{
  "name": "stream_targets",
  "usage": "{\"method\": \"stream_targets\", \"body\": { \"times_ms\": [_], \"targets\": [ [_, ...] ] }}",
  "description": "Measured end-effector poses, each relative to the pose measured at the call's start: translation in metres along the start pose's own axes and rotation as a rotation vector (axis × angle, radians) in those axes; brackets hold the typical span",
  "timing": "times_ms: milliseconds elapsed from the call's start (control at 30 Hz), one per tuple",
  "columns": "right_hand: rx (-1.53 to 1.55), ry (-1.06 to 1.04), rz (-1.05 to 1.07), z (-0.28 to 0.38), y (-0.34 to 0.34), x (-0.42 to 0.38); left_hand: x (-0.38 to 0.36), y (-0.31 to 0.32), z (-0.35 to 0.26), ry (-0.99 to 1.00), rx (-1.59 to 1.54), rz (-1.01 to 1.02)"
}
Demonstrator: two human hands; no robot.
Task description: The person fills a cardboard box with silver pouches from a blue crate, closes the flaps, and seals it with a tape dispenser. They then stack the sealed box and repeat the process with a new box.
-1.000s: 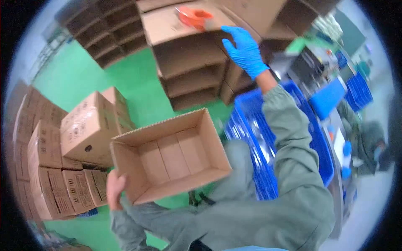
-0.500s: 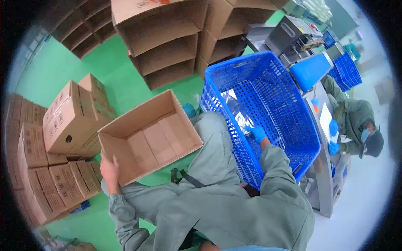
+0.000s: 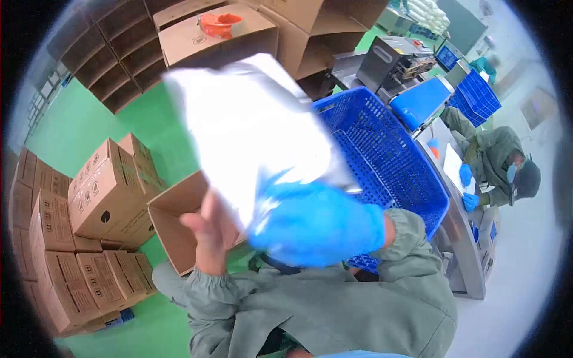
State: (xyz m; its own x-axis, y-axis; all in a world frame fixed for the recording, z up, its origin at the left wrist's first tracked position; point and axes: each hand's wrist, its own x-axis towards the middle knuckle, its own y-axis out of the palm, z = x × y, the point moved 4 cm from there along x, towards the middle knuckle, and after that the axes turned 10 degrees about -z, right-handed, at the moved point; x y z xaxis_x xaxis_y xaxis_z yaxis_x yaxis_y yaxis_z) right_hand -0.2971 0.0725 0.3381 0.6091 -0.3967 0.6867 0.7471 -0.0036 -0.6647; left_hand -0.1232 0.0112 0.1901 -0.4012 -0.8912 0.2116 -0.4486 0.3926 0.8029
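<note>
In my blue-gloved right hand (image 3: 316,224) is a shiny silver-white foil bag (image 3: 250,131), gripped at its lower edge and raised close to the camera. The bag is blurred and bleached by glare. Bare and with thumb apart from the fingers, my left hand (image 3: 212,238) is beside the bag's lower left edge, its fingers partly overlapping the bag. Below and behind them is an open cardboard box (image 3: 173,206), mostly covered by the bag and hands. A blue perforated crate (image 3: 412,173) stands to the right, its near left side hidden by the bag.
Sealed cartons (image 3: 95,197) are stacked at the left on the green floor. Open empty boxes (image 3: 334,36) stand at the back, with an orange item (image 3: 219,25) on one. At the right, a co-worker (image 3: 495,161) in blue gloves sits at a metal table (image 3: 456,232).
My right hand has lifted a foil bag out of the blue crate and brought it up to the left. My left hand has let go of the box's edge and moved toward the bag.
</note>
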Motion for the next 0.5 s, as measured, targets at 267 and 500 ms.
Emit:
{"method": "stream_targets", "body": {
  "times_ms": [267,500],
  "targets": [
    [0.477,0.757,-0.345,-0.097,0.077,0.017,-0.033,-0.009,-0.091,0.469,0.643,-0.666],
    [0.62,0.806,-0.789,-0.083,0.181,0.024,-0.035,-0.045,-0.144,0.639,1.427,-0.804]
  ]
}}
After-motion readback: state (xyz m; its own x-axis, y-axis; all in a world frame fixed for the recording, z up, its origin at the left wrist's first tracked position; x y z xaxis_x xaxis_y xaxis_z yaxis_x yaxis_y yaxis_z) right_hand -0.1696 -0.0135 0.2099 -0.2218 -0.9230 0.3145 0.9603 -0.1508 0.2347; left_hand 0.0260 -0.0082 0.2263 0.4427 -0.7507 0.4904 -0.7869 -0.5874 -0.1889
